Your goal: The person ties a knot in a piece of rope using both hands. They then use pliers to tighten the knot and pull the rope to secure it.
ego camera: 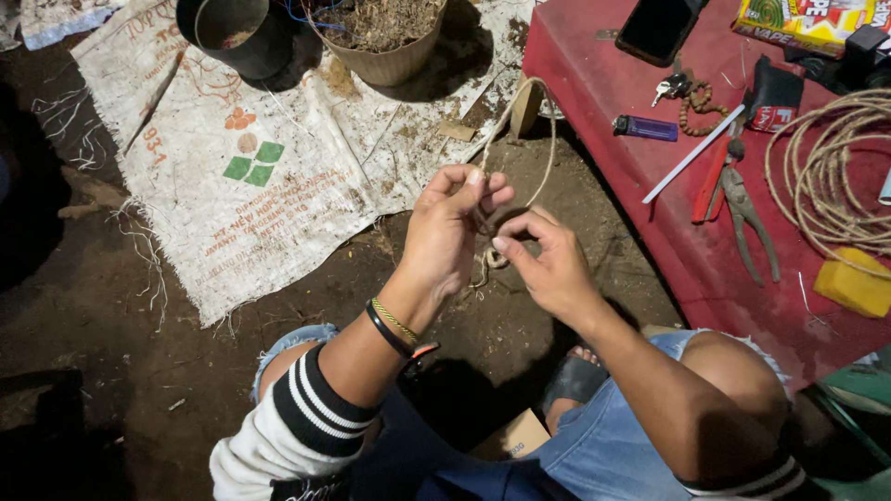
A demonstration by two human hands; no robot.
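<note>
Both my hands meet over the dirt floor in front of my knees. My left hand (447, 232) pinches a thin tan rope (549, 139) between thumb and fingers; the rope arcs up and back toward the red table. My right hand (549, 264) grips the same rope just below, where it curls into a small knot-like loop (489, 264) between the two hands. A black and a yellow band sit on my left wrist.
A red table (668, 223) stands at right with a rope coil (826, 176), red-handled pliers (733, 199), a purple lighter (645, 127), keys, a phone and a yellow block (854, 283). A white woven sack (251, 158) lies on the floor, with a black pot (237, 32) and a tan soil-filled pot (385, 37).
</note>
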